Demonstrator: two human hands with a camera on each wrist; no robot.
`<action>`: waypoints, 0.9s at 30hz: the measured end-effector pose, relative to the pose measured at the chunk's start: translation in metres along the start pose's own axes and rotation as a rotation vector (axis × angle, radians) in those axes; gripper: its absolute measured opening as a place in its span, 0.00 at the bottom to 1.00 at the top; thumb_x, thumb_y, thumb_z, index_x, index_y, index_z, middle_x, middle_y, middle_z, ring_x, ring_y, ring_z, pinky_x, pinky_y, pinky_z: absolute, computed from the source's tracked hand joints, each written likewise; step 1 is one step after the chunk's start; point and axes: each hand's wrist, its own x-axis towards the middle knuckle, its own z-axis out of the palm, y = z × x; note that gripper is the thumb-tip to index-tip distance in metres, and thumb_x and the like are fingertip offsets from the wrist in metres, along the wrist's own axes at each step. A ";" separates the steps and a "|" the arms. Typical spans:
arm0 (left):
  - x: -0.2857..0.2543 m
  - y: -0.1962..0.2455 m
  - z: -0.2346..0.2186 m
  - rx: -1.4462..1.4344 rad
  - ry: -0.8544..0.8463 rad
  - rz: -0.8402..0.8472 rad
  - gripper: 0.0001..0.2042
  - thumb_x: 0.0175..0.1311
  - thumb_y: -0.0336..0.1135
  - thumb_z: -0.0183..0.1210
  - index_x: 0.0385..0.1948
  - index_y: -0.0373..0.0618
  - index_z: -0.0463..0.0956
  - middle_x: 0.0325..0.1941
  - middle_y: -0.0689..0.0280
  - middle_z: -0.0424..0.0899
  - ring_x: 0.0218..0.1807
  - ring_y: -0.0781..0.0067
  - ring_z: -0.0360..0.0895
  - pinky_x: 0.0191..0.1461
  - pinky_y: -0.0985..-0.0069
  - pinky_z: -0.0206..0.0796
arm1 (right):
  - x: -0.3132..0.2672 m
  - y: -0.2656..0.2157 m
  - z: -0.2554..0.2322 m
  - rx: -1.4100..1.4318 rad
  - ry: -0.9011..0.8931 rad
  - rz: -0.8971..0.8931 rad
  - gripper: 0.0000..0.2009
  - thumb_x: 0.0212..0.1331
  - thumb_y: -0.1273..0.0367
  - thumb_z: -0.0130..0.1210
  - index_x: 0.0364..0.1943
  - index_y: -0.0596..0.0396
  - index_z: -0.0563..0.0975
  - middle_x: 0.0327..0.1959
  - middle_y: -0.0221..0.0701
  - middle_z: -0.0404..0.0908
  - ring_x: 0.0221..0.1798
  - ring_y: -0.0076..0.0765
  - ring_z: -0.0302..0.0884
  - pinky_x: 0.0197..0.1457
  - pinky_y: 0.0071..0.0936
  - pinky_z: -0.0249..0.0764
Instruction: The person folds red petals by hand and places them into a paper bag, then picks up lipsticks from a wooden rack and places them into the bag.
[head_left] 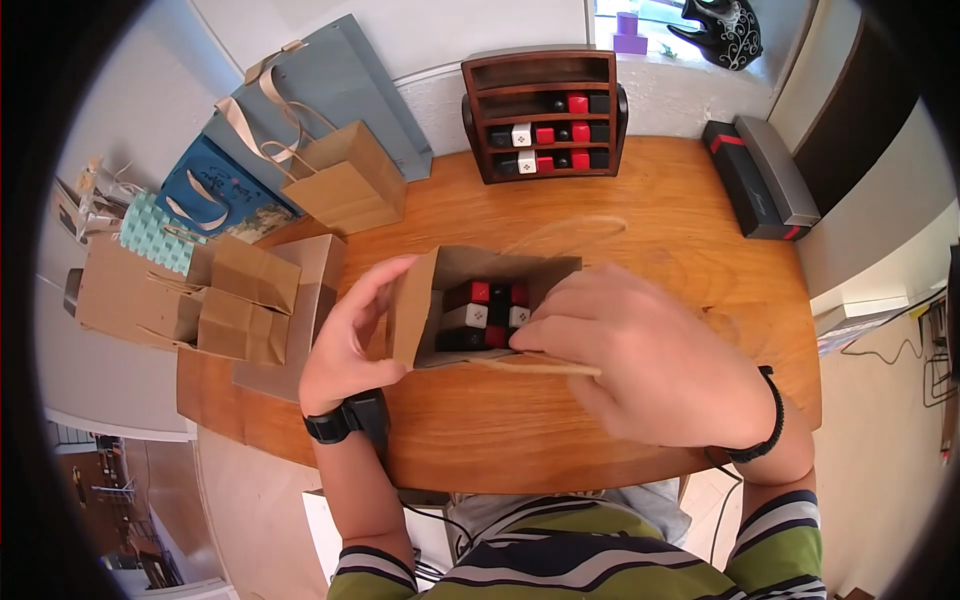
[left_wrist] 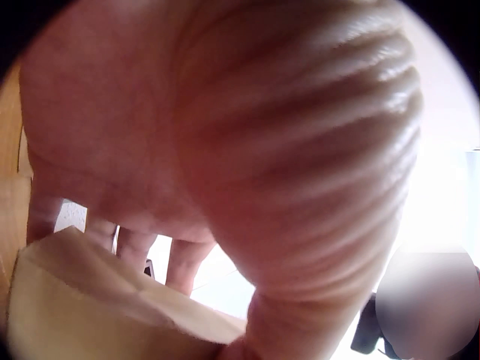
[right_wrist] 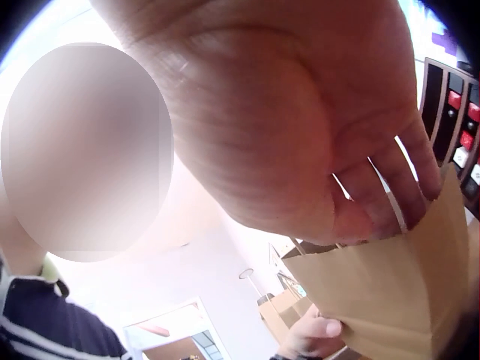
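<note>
An upright brown paper bag stands open-topped between the hands, with several red, black and white cubes inside. My left hand grips its left side, thumb at the near edge; the left wrist view shows the palm over the bag's edge. My right hand reaches over the right side, fingertips inside by the cubes. In the right wrist view, the fingers of that hand dip behind the bag's wall, so whether they pinch a cube is hidden.
A dark wooden rack with similar cubes stands at the back. Blue-grey, blue and brown bags stand at back left, more brown bags at left. Long boxes lie at back right on the wooden table.
</note>
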 end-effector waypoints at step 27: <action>0.004 0.001 0.000 -0.053 -0.014 -0.197 0.64 0.28 0.29 0.88 0.78 0.39 0.57 0.75 0.63 0.71 0.76 0.68 0.65 0.81 0.69 0.52 | 0.008 -0.002 0.045 0.277 0.245 0.088 0.09 0.62 0.79 0.60 0.46 0.57 0.83 0.33 0.40 0.85 0.39 0.51 0.82 0.47 0.42 0.77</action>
